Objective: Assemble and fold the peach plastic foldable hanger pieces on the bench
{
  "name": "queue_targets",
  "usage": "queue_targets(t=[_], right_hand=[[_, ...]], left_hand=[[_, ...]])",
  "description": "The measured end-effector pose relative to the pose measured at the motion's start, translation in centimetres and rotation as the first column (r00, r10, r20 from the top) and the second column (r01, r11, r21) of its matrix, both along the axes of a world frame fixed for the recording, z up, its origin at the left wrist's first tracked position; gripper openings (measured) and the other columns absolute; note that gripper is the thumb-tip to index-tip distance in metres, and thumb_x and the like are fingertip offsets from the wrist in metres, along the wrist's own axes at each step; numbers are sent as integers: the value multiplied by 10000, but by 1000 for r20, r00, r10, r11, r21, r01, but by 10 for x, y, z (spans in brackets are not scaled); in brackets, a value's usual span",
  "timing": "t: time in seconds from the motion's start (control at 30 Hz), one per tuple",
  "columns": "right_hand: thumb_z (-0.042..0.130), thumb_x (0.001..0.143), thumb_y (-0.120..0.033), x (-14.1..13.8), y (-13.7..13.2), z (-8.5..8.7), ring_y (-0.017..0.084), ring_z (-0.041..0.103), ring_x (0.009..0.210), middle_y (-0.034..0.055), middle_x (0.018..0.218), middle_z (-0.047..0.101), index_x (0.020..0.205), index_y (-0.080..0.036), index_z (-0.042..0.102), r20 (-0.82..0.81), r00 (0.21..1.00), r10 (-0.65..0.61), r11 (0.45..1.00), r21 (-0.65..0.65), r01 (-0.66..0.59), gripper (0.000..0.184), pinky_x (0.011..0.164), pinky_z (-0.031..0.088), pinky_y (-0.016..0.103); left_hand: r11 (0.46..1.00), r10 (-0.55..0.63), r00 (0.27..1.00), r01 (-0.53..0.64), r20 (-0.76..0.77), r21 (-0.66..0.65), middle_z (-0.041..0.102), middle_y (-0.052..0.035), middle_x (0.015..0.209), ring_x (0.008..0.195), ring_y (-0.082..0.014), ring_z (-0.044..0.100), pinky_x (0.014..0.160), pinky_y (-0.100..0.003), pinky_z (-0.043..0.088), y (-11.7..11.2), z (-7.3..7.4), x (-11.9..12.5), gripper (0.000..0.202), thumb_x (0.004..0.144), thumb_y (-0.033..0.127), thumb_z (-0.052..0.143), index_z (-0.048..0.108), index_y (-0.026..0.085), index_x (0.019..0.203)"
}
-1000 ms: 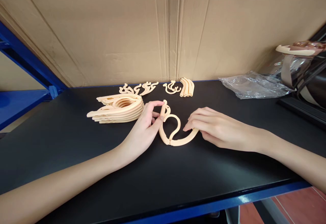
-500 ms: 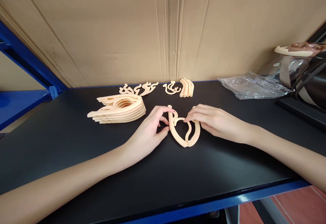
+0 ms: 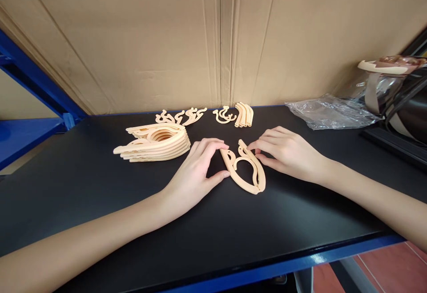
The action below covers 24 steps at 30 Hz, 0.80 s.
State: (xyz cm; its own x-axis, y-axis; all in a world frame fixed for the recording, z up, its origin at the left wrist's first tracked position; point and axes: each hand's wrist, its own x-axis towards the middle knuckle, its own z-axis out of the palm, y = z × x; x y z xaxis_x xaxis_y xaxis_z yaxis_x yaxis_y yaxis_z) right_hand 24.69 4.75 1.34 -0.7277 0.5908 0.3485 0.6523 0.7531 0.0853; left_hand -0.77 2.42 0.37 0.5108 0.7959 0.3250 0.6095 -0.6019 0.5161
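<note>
Both hands pinch a folded hanger point(image 3: 247, 170) flat on the table point(image 3: 83, 195): left hand point(image 3: 196, 173), right hand point(image 3: 287, 153). It looks light, stiff plastic, best gripped along its arms.

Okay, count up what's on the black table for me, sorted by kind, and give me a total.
Folded hanger between the left hand and right hand: 1
Stack of folded hangers: 1 stack; count within unclear
Groups of loose hook pieces at the back: 2
Bundle of curved arm pieces: 1
Clear plastic bag: 1
Total: 6 items or groups
</note>
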Motion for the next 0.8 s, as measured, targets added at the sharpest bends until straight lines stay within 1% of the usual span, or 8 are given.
queue_targets(t=[0.13, 0.23, 0.37, 0.47, 0.53, 0.63, 0.7, 0.8], right_hand=[[456, 976, -281, -3, -4, 3, 179, 602, 808, 50, 867, 687, 1016, -186, 651, -91, 996, 23, 997, -77, -30, 220, 831, 420, 354], [443, 988, -308, -6, -8, 6, 177, 603, 885, 50, 958, 691, 1066, -198, 636, -147, 985, 89, 973, -196, -118, 236, 886, 408, 364], [426, 996, -311, -9, -12, 6, 179, 577, 1076, 61, 1165, 648, 1224, -216, 562, -226, 962, 152, 876, -421, -237, 282, 955, 411, 362], [425, 996, -324, -12, -13, 3, 182, 553, 1134, 66, 1239, 609, 1276, -224, 518, -268, 952, 147, 824, -500, -268, 312, 971, 429, 364], [447, 986, -335, -13, -13, 1, 189, 548, 1142, 70, 1245, 600, 1284, -226, 501, -307, 945, 114, 835, -485, -258, 322, 974, 437, 372], [488, 967, -338, -10, -10, 0, 188, 560, 1121, 61, 1203, 614, 1253, -227, 512, -380, 924, 45, 885, -413, -213, 308, 968, 447, 366], [504, 957, -335, -7, -8, 0, 190, 581, 1088, 54, 1156, 634, 1216, -230, 532, -413, 911, 16, 915, -361, -180, 281, 949, 458, 366], [505, 950, -330, -2, -3, 0, 206, 609, 1037, 56, 1100, 663, 1185, -232, 548, -426, 905, -9, 943, -304, -134, 259, 919, 470, 390]], left_hand=[[1000, 2, 999, -1, -43, 23, 468, -68, 1339, 1266, -252, 413, 1070, -455, 371, -2, 0, 1, 463, 833, 330, 701, 466, 242, 1222], [999, -25, 996, 28, -81, 45, 425, -79, 1408, 1320, -273, 370, 1077, -468, 372, -3, -1, 1, 563, 795, 417, 728, 451, 246, 1254], [994, -72, 985, 85, -154, 74, 356, -111, 1492, 1391, -313, 295, 1094, -513, 352, -4, -3, 2, 718, 747, 542, 731, 416, 235, 1315], [991, -106, 979, 117, -172, 58, 322, -139, 1526, 1420, -336, 255, 1108, -554, 318, -5, -3, 3, 855, 736, 623, 698, 336, 228, 1401], [992, -118, 977, 123, -176, 20, 314, -158, 1531, 1423, -354, 249, 1110, -576, 302, -6, -2, 4, 935, 725, 657, 686, 281, 222, 1447], [990, -140, 969, 136, -202, -33, 333, -195, 1515, 1407, -389, 273, 1102, -600, 295, -7, 0, 5, 992, 716, 667, 685, 266, 179, 1471], [986, -168, 964, 164, -204, -38, 388, -195, 1482, 1380, -384, 327, 1092, -584, 320, -8, 0, 5, 908, 757, 631, 672, 320, 164, 1452], [977, -212, 963, 209, -168, -36, 513, -130, 1385, 1277, -317, 466, 1049, -496, 405, -7, -1, 4, 686, 830, 524, 656, 416, 219, 1396]])
